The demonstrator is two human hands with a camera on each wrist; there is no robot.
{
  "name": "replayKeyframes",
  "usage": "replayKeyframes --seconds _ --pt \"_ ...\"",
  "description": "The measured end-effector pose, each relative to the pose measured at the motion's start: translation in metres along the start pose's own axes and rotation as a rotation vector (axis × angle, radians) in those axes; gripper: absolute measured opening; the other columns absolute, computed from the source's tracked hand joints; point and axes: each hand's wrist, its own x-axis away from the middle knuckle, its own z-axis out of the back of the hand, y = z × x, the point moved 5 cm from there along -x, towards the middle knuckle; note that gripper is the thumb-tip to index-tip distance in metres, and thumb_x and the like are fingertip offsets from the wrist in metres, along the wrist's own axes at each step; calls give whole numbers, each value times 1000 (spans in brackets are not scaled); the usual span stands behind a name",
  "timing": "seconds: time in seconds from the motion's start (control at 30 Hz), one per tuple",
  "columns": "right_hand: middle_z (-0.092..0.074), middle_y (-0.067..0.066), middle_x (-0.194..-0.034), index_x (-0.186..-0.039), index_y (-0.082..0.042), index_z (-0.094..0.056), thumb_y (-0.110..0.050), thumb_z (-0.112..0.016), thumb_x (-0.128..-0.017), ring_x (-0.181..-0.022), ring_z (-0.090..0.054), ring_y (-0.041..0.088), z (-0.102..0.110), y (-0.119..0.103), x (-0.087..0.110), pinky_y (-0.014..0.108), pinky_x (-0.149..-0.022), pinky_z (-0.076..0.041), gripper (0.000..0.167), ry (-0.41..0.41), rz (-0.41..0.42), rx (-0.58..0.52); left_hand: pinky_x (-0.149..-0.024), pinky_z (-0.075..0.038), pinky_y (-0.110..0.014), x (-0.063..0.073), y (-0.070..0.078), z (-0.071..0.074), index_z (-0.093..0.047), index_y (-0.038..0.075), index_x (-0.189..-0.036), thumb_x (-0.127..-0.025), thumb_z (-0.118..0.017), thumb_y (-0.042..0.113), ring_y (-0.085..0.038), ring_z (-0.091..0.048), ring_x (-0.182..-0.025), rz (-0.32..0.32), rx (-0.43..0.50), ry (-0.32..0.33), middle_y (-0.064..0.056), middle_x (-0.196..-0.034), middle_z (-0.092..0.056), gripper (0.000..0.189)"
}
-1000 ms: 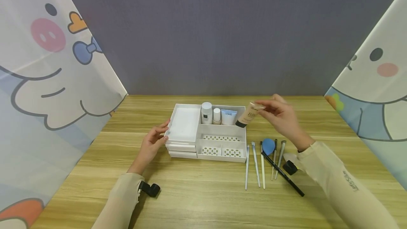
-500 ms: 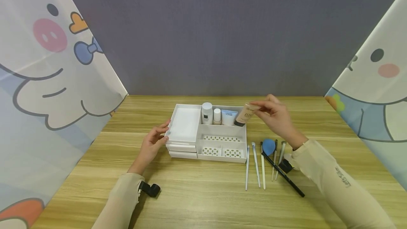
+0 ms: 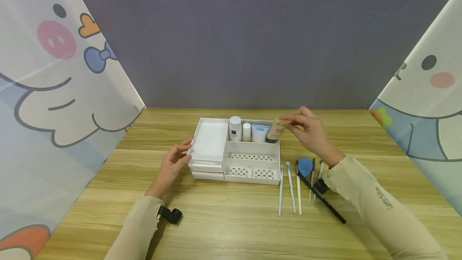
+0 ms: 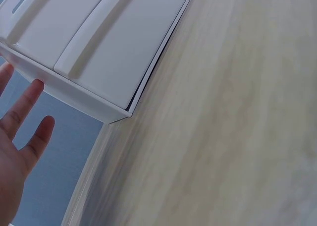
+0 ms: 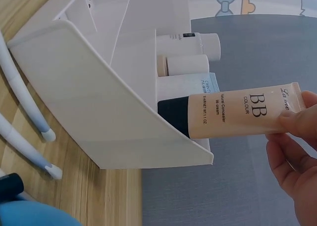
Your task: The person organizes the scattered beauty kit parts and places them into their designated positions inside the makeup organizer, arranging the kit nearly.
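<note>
My right hand [image 3: 306,127] pinches a beige BB cream tube [image 5: 230,112] by its flat crimped end, black cap down. The cap dips behind the side wall of a white organizer [image 3: 261,147], at the right end of its back compartment. A white bottle [image 3: 235,128], a small white-capped bottle [image 3: 246,131] and a pale blue tube [image 3: 260,133] stand in that same compartment. At the organizer's left side rests my left hand [image 3: 173,163], its fingers spread along the wall. The left wrist view shows those fingers extended beside the drawer fronts [image 4: 119,37].
Several makeup brushes [image 3: 298,191] lie right of the organizer, along with a blue round-headed one [image 3: 304,166] and a black pencil-like stick [image 3: 323,199]. A grey wall panel [image 3: 231,43] rises behind the wooden table [image 3: 223,224].
My right hand has moved left and slightly down, bringing the BB cream tube from beside the organizer's right edge into the back compartment. The left hand has stayed in place.
</note>
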Motion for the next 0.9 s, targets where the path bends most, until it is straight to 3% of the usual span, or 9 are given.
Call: replayKeyframes --seconds 0.4,0.9 --pt "-52 9 -80 -103 1 -76 24 -67 -79 -77 -51 8 -8 6 -1 9 -71 -44 35 -34 11 43 -96 -43 -23 0 -1 0 -50 -17 -114 -91 -55 -16 -8 -46 -134 17 10 -2 -9 -148 -49 24" --pt "-54 9 -87 -110 3 -73 18 -69 -82 -75 -56 13 -17 22 2 13 -64 -46 32 -99 -159 54 -94 -44 -23 0 -1 0 -50 -18 -115 -91 -55 -16 -8 -47 -132 16 17 -4 -9 -148 -49 24"
